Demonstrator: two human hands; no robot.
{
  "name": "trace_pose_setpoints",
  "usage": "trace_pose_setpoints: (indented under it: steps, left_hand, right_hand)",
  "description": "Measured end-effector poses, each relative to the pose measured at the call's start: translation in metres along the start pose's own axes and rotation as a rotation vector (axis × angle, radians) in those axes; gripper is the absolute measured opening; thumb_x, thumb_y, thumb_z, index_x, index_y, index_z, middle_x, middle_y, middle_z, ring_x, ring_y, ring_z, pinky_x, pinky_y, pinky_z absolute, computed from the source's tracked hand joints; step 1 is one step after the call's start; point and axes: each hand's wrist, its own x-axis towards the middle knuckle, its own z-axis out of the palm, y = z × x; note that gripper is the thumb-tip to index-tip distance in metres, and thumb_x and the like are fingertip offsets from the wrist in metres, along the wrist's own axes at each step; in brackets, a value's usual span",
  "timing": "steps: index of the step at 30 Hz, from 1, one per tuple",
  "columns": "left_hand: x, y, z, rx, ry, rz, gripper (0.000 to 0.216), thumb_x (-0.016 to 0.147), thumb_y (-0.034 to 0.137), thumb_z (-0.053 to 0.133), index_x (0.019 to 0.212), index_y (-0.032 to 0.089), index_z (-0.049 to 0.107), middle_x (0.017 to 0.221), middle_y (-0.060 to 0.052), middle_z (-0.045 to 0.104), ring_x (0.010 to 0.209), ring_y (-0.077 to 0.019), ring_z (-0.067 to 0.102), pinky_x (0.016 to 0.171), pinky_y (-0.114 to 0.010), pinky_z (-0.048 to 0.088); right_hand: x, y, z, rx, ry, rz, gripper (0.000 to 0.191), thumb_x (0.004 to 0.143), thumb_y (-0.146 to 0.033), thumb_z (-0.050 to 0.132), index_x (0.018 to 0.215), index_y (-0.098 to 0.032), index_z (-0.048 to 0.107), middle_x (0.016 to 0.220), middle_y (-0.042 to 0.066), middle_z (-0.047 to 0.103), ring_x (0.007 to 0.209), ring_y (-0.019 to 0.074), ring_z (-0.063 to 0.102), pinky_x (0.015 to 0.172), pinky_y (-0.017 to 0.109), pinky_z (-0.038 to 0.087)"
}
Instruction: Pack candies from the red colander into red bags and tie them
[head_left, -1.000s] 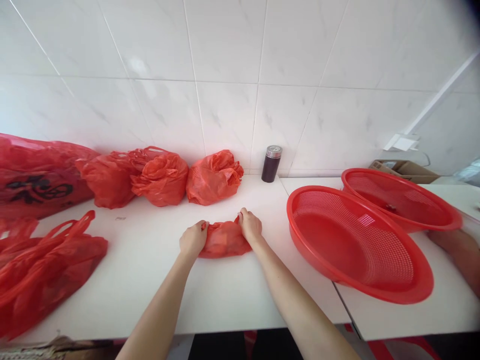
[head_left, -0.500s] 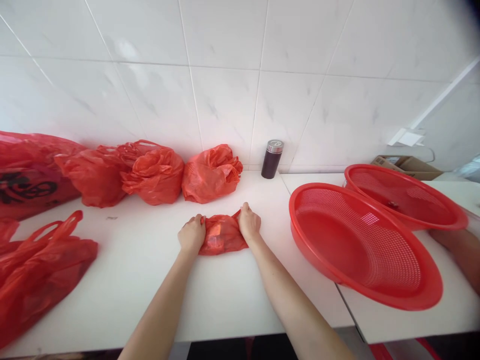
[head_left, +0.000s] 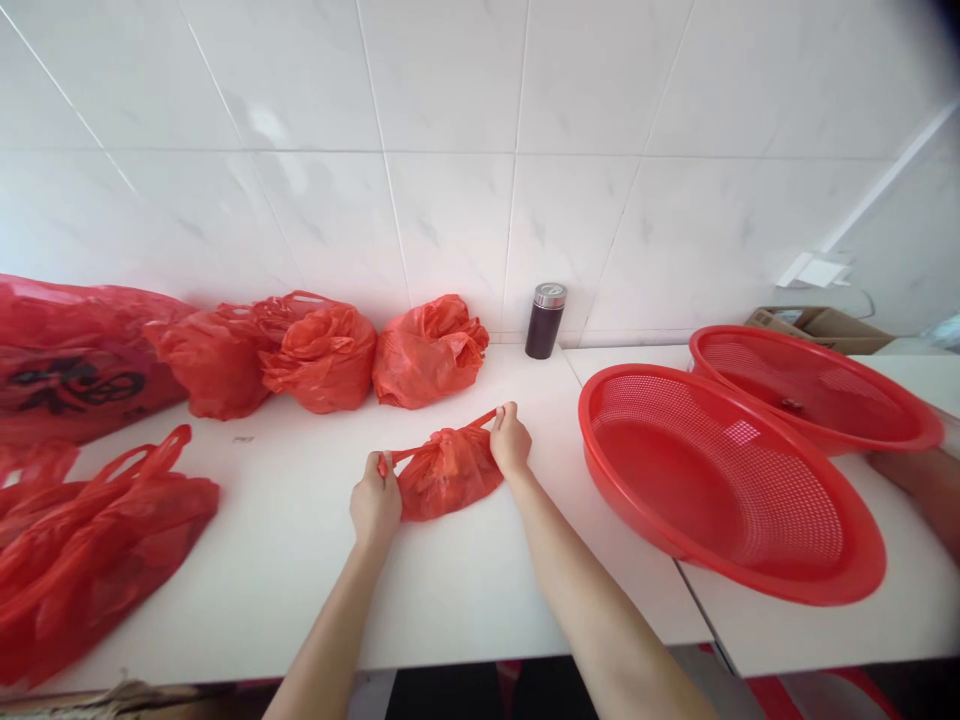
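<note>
While the left hand (head_left: 376,500) and right hand (head_left: 511,440) pinch opposite twisted ends of the small red bag (head_left: 454,477), tension apparently gathering its neck, the head view shows it on the table (head_left: 450,610), nearer than and left of the dark flask (head_left: 544,325).

I see the left grip (head_left: 375,507) and right grip (head_left: 511,440) pinching a red bag (head_left: 454,480) by its taut plastic on the worktop (head_left: 450,610); a flask (head_left: 545,327) stands beyond, two baskets (head_left: 667,480) to their right, more bags (head_left: 135,535) leftward.
</note>
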Motion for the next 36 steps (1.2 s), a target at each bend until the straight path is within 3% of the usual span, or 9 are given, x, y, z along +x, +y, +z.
trace_pose_setpoints:
  steps: [7,11,14,17,20,23,25,30,36]
  left_hand:
    - [-0.037,0.007,-0.019,-0.341,0.045,0.021,0.04,0.093,0.056,0.025,0.073,0.025,0.042,0.059,0.004,0.05,0.054,-0.0135,0.046,0.053,-0.023,0.037]
    - [-0.047,-0.008,-0.024,-0.411,0.065,-0.012,0.043,0.093,0.056,0.025,0.069,0.024,0.04,0.051,0.006,0.037,0.048,-0.0128,0.039,0.048,-0.023,0.035]
    - [-0.048,-0.018,-0.028,-0.398,0.023,-0.017,0.04,0.092,0.056,0.031,0.073,0.024,0.047,0.053,0.005,0.044,0.046,-0.0133,0.042,0.046,-0.024,0.036]
    - [-0.046,-0.009,-0.034,-0.344,0.116,0.031,0.032,0.088,0.051,0.045,0.1,0.024,0.054,0.091,-0.005,0.063,0.075,-0.0195,0.06,0.063,-0.031,0.047]
    - [-0.044,0.019,-0.034,-0.17,0.253,0.337,0.036,0.087,0.041,0.052,0.118,0.023,0.053,0.13,-0.012,0.052,0.119,-0.0271,0.048,0.097,-0.041,0.038]
    - [-0.04,0.048,-0.022,-0.039,-0.011,0.534,0.029,0.085,0.034,0.054,0.112,0.025,0.061,0.127,-0.01,0.057,0.121,-0.0305,0.045,0.106,-0.048,0.026]
    - [-0.035,0.058,-0.014,-0.035,-0.192,0.507,0.022,0.082,0.029,0.057,0.102,0.025,0.065,0.11,-0.009,0.065,0.107,-0.0309,0.054,0.099,-0.049,0.031]
    - [-0.021,0.063,-0.016,-0.203,-0.343,0.354,0.013,0.081,0.033,0.055,0.088,0.024,0.063,0.085,-0.003,0.067,0.079,-0.0234,0.059,0.074,-0.037,0.042]
    - [-0.02,0.072,-0.043,-0.624,-0.587,0.136,0.03,0.083,0.049,0.054,0.098,0.023,0.053,0.089,-0.003,0.065,0.079,-0.0193,0.064,0.071,-0.032,0.05]
  right_hand:
    - [-0.028,0.005,0.0,0.073,-0.009,-0.114,0.03,0.101,-0.037,0.023,0.107,-0.024,0.05,0.068,-0.001,0.06,0.059,0.0157,0.052,0.054,0.025,0.021]
    - [-0.03,0.012,0.002,0.133,0.006,-0.143,0.03,0.1,-0.037,0.028,0.105,-0.024,0.054,0.062,-0.001,0.056,0.054,0.015,0.048,0.054,0.025,0.019]
    - [-0.029,0.017,0.0,0.218,0.021,-0.15,0.031,0.099,-0.041,0.029,0.102,-0.025,0.055,0.062,-0.002,0.056,0.054,0.0153,0.048,0.054,0.024,0.022]
    - [-0.031,0.019,-0.003,0.326,0.049,-0.164,0.035,0.098,-0.044,0.026,0.102,-0.025,0.056,0.064,-0.002,0.058,0.056,0.0162,0.051,0.055,0.024,0.028]
    - [-0.036,0.02,-0.004,0.439,0.072,-0.203,0.037,0.097,-0.046,0.025,0.101,-0.025,0.056,0.065,-0.003,0.058,0.057,0.016,0.053,0.057,0.024,0.033]
    - [-0.038,0.021,-0.006,0.543,0.113,-0.221,0.038,0.097,-0.047,0.026,0.103,-0.023,0.056,0.066,-0.002,0.058,0.058,0.0157,0.052,0.06,0.025,0.037]
    - [-0.038,0.022,-0.009,0.605,0.148,-0.214,0.04,0.096,-0.048,0.026,0.107,-0.021,0.055,0.069,0.0,0.058,0.061,0.0158,0.053,0.062,0.026,0.04]
    - [-0.038,0.019,-0.02,0.784,0.144,-0.178,0.051,0.094,-0.049,0.036,0.135,-0.018,0.037,0.065,-0.003,0.056,0.06,0.0157,0.055,0.065,0.028,0.045]
    - [-0.051,-0.002,-0.023,1.252,-0.531,-0.087,0.062,0.08,-0.056,0.06,0.133,-0.028,0.043,0.117,0.007,0.062,0.098,0.0212,0.063,0.077,0.034,0.052]
